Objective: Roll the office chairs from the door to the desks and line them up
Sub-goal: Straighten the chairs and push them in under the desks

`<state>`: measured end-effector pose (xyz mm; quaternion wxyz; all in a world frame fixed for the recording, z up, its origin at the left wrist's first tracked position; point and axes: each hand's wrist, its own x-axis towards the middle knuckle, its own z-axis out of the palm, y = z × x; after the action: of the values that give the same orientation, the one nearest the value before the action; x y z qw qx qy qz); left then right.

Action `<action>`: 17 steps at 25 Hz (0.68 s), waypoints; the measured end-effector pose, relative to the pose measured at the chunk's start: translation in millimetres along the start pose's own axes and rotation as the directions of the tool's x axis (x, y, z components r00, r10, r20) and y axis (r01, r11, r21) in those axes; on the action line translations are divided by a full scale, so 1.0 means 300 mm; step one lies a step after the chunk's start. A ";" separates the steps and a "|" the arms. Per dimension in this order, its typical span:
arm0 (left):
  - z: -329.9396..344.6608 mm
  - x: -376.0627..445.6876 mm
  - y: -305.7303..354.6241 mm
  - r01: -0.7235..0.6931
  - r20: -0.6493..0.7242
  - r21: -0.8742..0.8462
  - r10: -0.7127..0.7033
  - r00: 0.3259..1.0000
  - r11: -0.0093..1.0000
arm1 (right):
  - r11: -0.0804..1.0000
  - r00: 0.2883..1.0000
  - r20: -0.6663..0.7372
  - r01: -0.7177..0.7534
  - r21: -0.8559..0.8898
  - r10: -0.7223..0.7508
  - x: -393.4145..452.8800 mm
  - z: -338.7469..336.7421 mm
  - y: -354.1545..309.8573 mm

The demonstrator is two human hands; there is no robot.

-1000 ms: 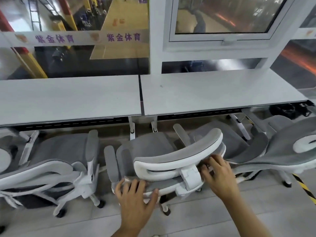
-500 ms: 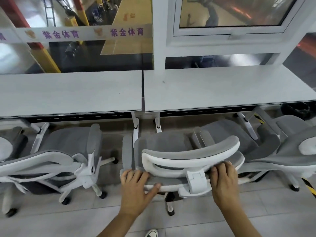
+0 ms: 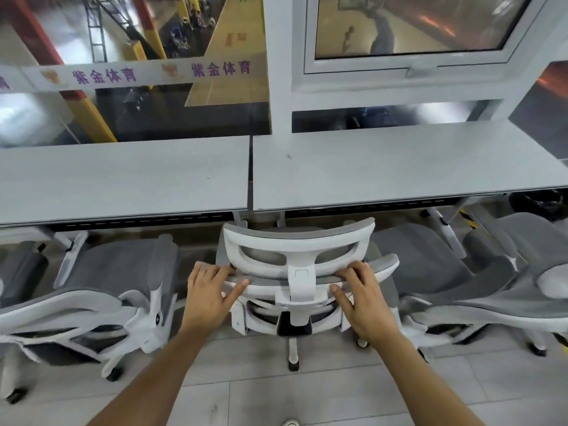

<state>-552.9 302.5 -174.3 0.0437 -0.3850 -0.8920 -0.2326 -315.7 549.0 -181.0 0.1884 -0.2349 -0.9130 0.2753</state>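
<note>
Head cam: mid chair [image 3: 296, 256] sits at 12, headrest just under front edges of two desks [image 3: 399, 167], right at the seam between them. Left chair [image 3: 116, 278] at 9 and right chair [image 3: 455, 272] at 3 flank it close, narrow gaps each side, armrests nearly touching. Open floor [image 3: 307, 395] at 6, behind the chair. Both arms reach fwd. Left hand [image 3: 209, 293] grips backrest top rail, fingers curled over, thumb along the rail's near face. Right hand [image 3: 361, 298] does the same w/ thumb pointing inward.
</note>
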 end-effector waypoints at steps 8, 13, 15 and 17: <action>0.042 0.006 -0.038 0.064 -0.049 -0.052 -0.067 0.997 0.997 | 0.997 0.999 0.035 0.008 -0.073 -0.005 0.103 0.009 -0.010; 0.049 -0.019 0.037 0.257 -0.099 -0.110 -0.268 0.958 0.960 | 0.992 0.999 0.039 0.033 -0.123 -0.028 0.115 -0.015 -0.024; 0.054 -0.033 0.116 0.328 -0.156 -0.205 -0.362 0.919 0.922 | 0.993 0.999 0.013 0.044 -0.105 -0.043 0.080 -0.057 -0.011; 0.060 -0.061 0.234 0.345 -0.201 -0.289 -0.409 0.890 0.893 | 0.995 0.998 -0.022 0.055 -0.084 -0.057 0.014 -0.125 0.033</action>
<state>-488.6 340.0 -168.3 0.0645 -0.1721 -0.9011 -0.3928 -298.2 574.0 -156.8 0.1971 -0.2202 -0.9275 0.2288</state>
